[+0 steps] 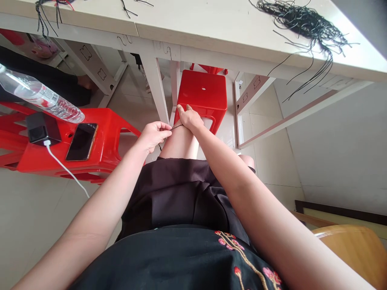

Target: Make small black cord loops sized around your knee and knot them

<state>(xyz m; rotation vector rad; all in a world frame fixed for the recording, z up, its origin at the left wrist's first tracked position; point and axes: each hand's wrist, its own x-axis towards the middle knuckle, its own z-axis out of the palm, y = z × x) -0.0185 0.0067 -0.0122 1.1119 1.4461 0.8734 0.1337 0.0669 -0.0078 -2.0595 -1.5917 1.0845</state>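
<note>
My left hand (154, 135) pinched dark cord (178, 126) over a leg (178, 144); whether my right hand (192, 118) gripped was unclear, light pressure risking slippage.

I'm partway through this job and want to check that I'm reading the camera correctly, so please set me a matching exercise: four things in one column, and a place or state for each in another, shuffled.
Things:
1. Left hand
2. Large black cord bundle
3. Phone
4. Black box

Places or states:
A. A white cable is plugged into it
B. Loose ends hang past the edge of the table
C. Pinches a thin dark cord
D. Lies with its dark screen up on a red stool

Right pairs: 1-C, 2-B, 3-D, 4-A
</note>
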